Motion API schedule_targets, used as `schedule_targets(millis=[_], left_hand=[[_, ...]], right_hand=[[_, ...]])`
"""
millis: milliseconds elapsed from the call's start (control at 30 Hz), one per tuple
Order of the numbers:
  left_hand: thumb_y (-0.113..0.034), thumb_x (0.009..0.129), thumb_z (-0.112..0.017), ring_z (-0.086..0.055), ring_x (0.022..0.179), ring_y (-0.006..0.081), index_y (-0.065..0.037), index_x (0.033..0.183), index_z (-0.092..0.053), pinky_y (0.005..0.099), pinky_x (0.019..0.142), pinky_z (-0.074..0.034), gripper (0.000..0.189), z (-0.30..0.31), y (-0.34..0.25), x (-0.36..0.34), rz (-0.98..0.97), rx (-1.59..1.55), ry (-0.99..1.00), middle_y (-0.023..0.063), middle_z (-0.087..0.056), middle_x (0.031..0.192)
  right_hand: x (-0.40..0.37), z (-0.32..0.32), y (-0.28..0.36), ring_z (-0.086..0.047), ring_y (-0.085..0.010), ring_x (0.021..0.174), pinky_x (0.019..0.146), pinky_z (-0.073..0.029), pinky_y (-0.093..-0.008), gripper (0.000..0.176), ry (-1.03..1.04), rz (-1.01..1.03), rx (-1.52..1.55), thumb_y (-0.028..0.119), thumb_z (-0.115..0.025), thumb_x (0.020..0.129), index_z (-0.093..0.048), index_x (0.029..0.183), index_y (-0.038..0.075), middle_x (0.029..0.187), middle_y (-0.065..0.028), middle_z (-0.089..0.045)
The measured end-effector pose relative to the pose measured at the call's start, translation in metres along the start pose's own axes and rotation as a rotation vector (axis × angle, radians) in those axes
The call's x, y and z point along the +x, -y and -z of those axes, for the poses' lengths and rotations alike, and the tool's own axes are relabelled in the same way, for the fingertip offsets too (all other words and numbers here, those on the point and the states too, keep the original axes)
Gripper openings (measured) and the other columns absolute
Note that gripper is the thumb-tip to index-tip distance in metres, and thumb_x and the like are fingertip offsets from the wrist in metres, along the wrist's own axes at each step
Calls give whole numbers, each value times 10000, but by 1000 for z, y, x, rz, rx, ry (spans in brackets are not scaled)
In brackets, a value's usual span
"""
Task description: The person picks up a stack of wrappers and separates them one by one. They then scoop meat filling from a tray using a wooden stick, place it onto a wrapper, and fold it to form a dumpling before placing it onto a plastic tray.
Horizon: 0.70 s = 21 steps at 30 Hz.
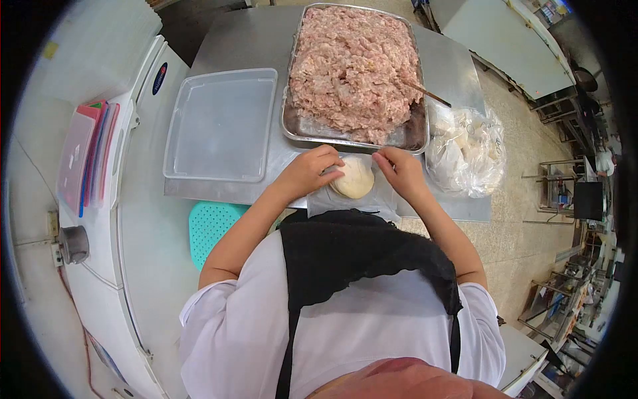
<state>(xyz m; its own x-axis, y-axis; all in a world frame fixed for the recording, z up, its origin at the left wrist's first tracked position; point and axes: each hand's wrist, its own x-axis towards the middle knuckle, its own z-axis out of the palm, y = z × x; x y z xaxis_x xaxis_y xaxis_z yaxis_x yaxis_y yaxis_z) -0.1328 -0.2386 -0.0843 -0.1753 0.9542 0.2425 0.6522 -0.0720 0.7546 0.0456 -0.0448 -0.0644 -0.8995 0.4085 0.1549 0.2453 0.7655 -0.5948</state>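
A pale, smooth round of dough [353, 178] lies on a clear plastic sheet [322, 199] at the near edge of the steel table. My left hand [309, 174] comes in from the left, its fingers and thumb curled against the dough's left side. On the other side, my right hand [401, 174] has its thumb and forefinger pinched together by the dough's upper right, at the plastic; what lies between those fingertips is too small to make out. Just beyond both hands stands a deep metal tray [405, 136] heaped with ground meat [352, 66].
A stick-like handle [428, 94] juts from the meat over the tray's right rim. Right of the tray sits a plastic bag [465, 153] of pale lumps. A translucent plastic lid or tray [219, 126] lies left. Below the table edge is a turquoise perforated stool [216, 226].
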Motion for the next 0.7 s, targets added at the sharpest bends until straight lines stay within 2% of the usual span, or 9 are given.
schedule_targets(millis=[67,133,233,300,400,533,700], left_hand=[[-164,803,-746,-604,1016,299,-47,1060,-668,375,864,-497,293,0,-7,2,-9,-3,5,117,-602,1100],[-184,805,-737,-589,1012,292,-40,983,-662,367,858,-486,241,-7,-18,6,-111,74,-130,95,-601,1041],[-181,804,-734,-572,1001,289,-51,961,-659,373,874,-473,217,-19,-12,9,-84,97,-149,86,-587,990],[-180,808,-730,-573,972,291,-53,953,-653,379,856,-476,208,-21,-4,12,-80,93,-138,92,-578,976],[-199,805,-730,-573,930,295,-56,933,-640,391,822,-481,212,-23,-1,15,-73,90,-128,101,-565,959],[-262,778,-753,-590,951,306,-53,923,-630,400,802,-489,282,-19,-17,17,-18,122,-150,109,-577,989],[-242,802,-726,-594,927,318,-38,937,-631,414,765,-492,263,-26,-30,24,88,256,-135,116,-586,1003]], right_hand=[[5,7,3,-661,-306,726,635,-514,-390,173,19,-9,-6,226,-656,892,-684,985,83,855,-97,-691],[7,10,6,-662,-300,721,628,-512,-388,180,40,-18,-12,218,-658,886,-679,1006,86,861,-100,-693],[8,10,8,-663,-292,721,618,-514,-400,200,74,38,26,213,-660,874,-670,1036,96,839,-103,-683],[9,7,4,-665,-286,714,613,-518,-416,201,44,284,-191,198,-655,864,-664,1045,111,802,-100,-664],[10,4,1,-663,-291,709,619,-524,-423,153,87,340,-267,183,-654,858,-671,995,117,774,-95,-646],[14,0,6,-662,-298,711,618,-521,-422,120,50,306,-166,187,-650,860,-670,951,111,779,-99,-658],[23,-9,17,-667,-306,707,628,-527,-397,141,43,201,-115,208,-659,878,-675,935,80,812,-109,-689]])
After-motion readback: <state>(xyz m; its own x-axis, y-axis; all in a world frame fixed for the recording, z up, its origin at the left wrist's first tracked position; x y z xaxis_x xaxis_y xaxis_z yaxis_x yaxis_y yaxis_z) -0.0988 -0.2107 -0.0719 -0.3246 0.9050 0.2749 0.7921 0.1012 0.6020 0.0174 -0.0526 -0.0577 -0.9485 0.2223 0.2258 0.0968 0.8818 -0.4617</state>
